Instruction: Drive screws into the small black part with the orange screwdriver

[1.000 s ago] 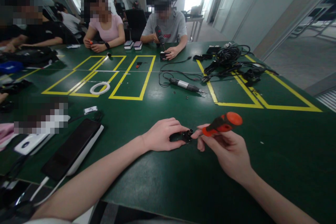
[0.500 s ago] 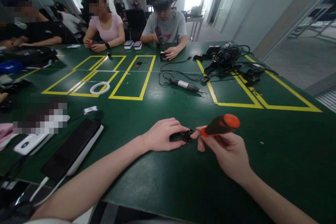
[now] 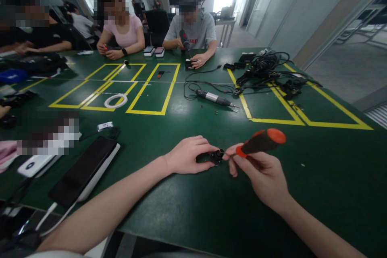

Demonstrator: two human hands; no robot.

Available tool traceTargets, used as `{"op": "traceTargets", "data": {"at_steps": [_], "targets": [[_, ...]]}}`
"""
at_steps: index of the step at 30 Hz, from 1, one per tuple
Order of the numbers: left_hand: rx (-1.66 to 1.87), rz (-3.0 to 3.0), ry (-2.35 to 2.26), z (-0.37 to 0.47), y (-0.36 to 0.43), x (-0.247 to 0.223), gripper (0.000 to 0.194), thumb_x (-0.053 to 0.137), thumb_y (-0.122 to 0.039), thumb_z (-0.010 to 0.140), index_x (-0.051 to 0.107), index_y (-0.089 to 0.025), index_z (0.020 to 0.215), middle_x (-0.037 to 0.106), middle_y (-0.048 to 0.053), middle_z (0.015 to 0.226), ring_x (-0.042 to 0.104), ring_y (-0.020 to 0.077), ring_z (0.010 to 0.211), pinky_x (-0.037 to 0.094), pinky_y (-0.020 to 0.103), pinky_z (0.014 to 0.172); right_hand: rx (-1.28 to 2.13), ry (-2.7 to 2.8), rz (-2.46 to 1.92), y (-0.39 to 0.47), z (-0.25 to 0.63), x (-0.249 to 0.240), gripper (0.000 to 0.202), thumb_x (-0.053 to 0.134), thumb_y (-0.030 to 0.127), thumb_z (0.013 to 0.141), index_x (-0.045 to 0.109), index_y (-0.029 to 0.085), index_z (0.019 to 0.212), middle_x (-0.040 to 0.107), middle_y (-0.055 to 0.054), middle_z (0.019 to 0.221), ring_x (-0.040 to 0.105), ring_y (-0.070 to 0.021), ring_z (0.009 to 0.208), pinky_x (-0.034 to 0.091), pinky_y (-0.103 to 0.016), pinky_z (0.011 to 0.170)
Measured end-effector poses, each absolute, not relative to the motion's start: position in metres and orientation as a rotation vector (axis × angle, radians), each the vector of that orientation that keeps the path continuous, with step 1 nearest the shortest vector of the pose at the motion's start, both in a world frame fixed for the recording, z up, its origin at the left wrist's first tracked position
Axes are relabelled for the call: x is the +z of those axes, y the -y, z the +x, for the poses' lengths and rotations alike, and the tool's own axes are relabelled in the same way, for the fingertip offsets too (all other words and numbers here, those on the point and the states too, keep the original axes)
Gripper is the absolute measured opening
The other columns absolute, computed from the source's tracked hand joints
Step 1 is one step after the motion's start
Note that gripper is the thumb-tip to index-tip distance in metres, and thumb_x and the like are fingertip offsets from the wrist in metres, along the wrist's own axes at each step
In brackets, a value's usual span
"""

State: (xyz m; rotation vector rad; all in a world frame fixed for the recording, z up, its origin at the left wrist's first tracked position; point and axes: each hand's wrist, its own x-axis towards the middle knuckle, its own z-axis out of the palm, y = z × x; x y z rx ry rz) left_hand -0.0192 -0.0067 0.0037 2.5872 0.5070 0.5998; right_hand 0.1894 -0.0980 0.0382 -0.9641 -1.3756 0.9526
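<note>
Between the thumb and fingers of my left hand [image 3: 192,155] sits a small black part with a short round neck [image 3: 217,155], resting on the green table [image 3: 169,205]. My right hand [image 3: 266,171] is closed on a screwdriver [image 3: 261,142] with a black and orange handle. The handle leans up and to the right, and its lower end points toward the black part. Fingers of my right hand hide most of the shaft, so I cannot tell whether the tip touches the part.
A pen-shaped corded electric tool [image 3: 213,97] lies ahead, with a heap of black cables [image 3: 263,68] behind it at right. At left lie a black phone [image 3: 83,169] and a white ring [image 3: 115,100]. Across the table a person [image 3: 193,32] holds a power drill [image 3: 185,40].
The screwdriver's handle has tilted further to the right, and my right hand has shifted slightly right. My left hand keeps its grip on the black part.
</note>
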Motion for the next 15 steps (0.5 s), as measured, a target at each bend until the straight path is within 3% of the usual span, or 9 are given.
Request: {"op": "traceTargets", "data": {"at_steps": [4, 10, 15], "targets": [[0.598, 2.585, -0.510, -0.0190, 0.0068, 0.0032, 0.034, 0.068, -0.035, 0.095, 0.069, -0.017, 0.123, 0.072, 0.008, 0.101, 0.066, 0.0210, 0.093, 0.052, 0.032, 0.085, 1.008, 1.306, -0.904, 0.0982, 0.1866, 0.0368, 0.017, 0.077, 0.038, 0.093, 0.077, 0.020, 0.096, 0.077, -0.005, 0.076, 0.067, -0.0138, 0.054, 0.061, -0.025, 0.052], [0.589, 2.589, -0.512, -0.0186, 0.0071, 0.0033, 0.032, 0.067, -0.035, 0.096, 0.069, -0.018, 0.123, 0.073, 0.008, 0.103, 0.066, 0.0213, 0.094, 0.052, 0.032, 0.085, 0.899, 1.343, -1.024, 0.0974, 0.1882, 0.0367, 0.025, 0.082, 0.039, 0.086, 0.073, 0.019, 0.074, 0.075, -0.007, 0.079, 0.064, -0.0143, 0.053, 0.059, -0.027, 0.049], [0.599, 2.596, -0.508, -0.0190, 0.0075, 0.0037, 0.032, 0.068, -0.034, 0.095, 0.069, -0.017, 0.122, 0.073, 0.008, 0.102, 0.067, 0.0215, 0.093, 0.052, 0.032, 0.084, 0.949, 1.361, -0.995, 0.0977, 0.1903, 0.0382, 0.025, 0.078, 0.044, 0.091, 0.078, 0.019, 0.088, 0.073, -0.005, 0.070, 0.065, -0.0144, 0.050, 0.058, -0.025, 0.046]]}}
